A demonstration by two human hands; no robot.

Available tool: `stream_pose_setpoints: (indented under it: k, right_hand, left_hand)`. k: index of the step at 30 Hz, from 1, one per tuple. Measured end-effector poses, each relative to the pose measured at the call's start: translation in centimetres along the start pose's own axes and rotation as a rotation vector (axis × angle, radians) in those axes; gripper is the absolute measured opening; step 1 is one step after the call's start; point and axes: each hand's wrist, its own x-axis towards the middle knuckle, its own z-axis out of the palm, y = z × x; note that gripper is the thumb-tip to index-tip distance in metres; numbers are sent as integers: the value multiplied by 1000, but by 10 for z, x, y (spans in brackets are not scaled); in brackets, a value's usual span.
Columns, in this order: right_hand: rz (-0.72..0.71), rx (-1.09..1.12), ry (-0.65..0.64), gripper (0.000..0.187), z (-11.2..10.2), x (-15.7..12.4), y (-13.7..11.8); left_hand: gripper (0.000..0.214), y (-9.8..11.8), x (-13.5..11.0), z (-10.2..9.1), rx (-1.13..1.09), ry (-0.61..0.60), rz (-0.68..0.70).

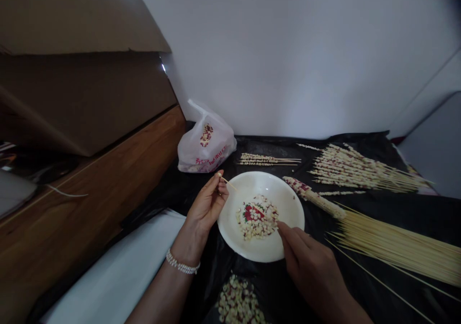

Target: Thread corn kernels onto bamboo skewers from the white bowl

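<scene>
My left hand (207, 204) pinches a thin wooden skewer (230, 184) over the left rim of a white bowl (293, 213). One pale corn kernel shows at the skewer's upper end, by my fingertips. Inside the bowl, pale and dark red corn kernels (259, 228) lie loose over a printed red pattern. My right hand (309, 259) reaches over the bowl's right front edge, thumb and forefinger pressed together beside the kernels. Whatever is between those fingers is too small to make out. A partly stripped corn cob (320, 201) leans by the bowl's right side.
Filled skewers lie in a small group (259, 159) behind the bowl and a larger pile (349, 168) at right. Bare skewers (396, 242) spread at right. More kernels (239, 302) sit in front. A plastic bag (207, 143) stands back left, near a cardboard box (86, 88).
</scene>
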Motion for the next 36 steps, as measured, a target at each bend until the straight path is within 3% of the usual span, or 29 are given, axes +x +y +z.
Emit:
stream_pose_setpoints:
  k: [10,19,36]
  right_hand:
    - [11,-5,-11,31,-1,-1,1]
    - [13,-19,3,31,-1,0,1]
    - [51,23,13,30,1,-3,1]
  left_hand:
    - [14,0,2,-7,252,-41,173]
    - [17,1,1,-8,225,-70,83]
    - [14,4,0,-7,315,-83,55]
